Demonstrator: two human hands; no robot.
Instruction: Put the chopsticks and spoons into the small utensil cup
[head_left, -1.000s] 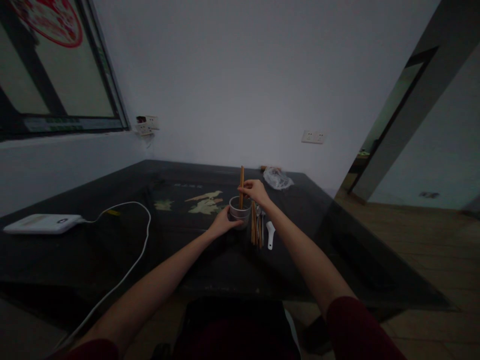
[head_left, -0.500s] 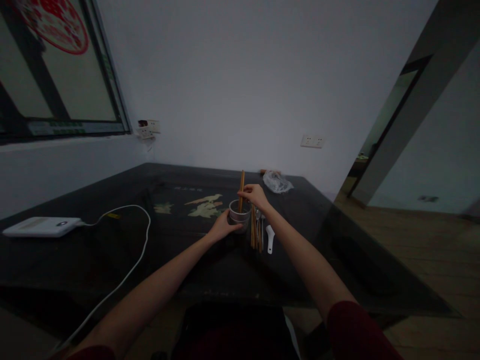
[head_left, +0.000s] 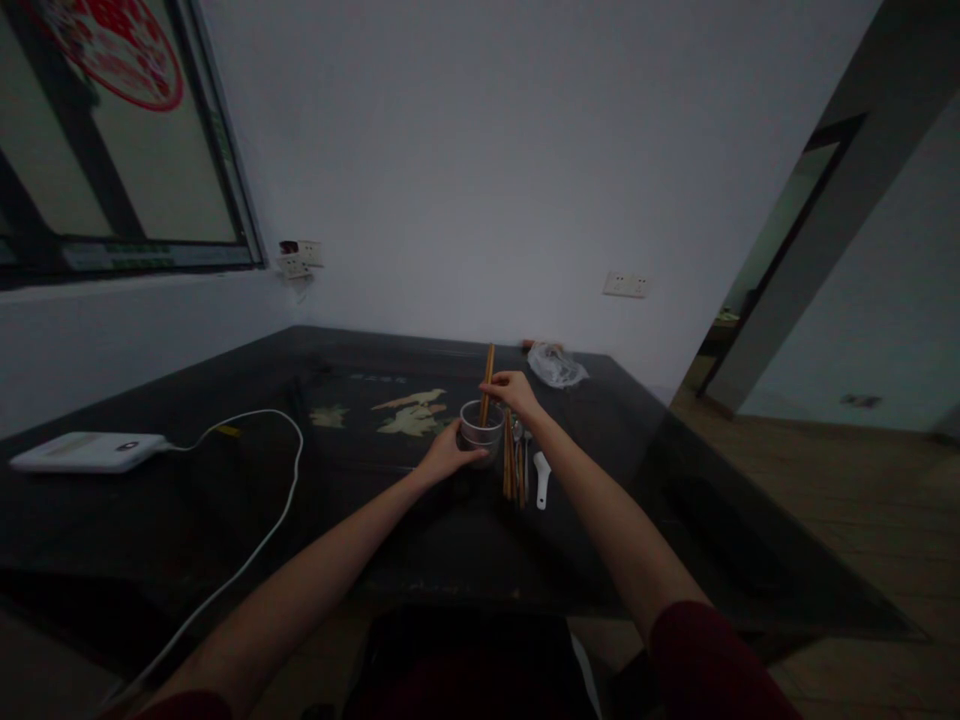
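A: Chopsticks (head_left: 490,362) tip slightly further right; cup (head_left: 480,437) roughly same spot.
B: Right hand (head_left: 514,388)?
A: Thumb and fingers pinching them, lower ends inside the cup.
B: So inside, not released. Left hand (head_left: 448,455)?
A: Fingers curved round the cup's side. Loose utensils (head_left: 516,475) lie just right of it.

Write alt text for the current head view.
The right hand holds chopsticks with their lower ends in a cup, which the left hand grips. On the dark table beside it lie more chopsticks, metal spoons and a white spoon.
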